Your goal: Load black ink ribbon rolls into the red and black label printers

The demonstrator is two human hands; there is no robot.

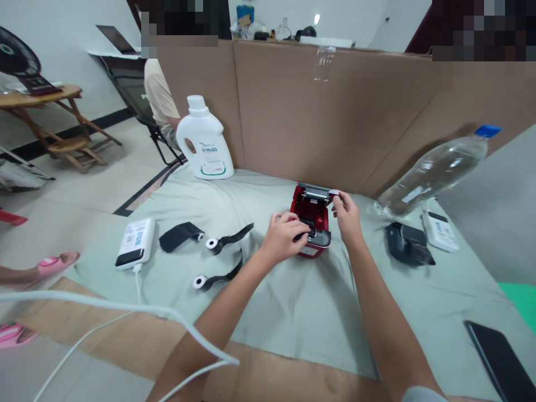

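Observation:
A small red and black receipt printer (pixel 309 251) stands on the pale green cloth with its lid (pixel 317 192) raised. Across its front left edge lies my left hand (pixel 285 237), its fingers curled over into the open compartment; what the fingertips touch inside is hidden. My right hand (pixel 347 218) pinches the right corner of the lid between thumb and fingers. To the left, two small rolls of black paper, an upper roll (pixel 213 245) and a lower roll (pixel 201 282), lie with their tails loose. Beside them is a wider black roll (pixel 181 237).
Cardboard (pixel 293 111) walls off the back. A white detergent jug (pixel 205 139) and a clear plastic bottle (pixel 435 173) stand against it. A power bank (pixel 136 244) with a white cable lies left; a black device (pixel 406 244) and a phone (pixel 500 357) lie right.

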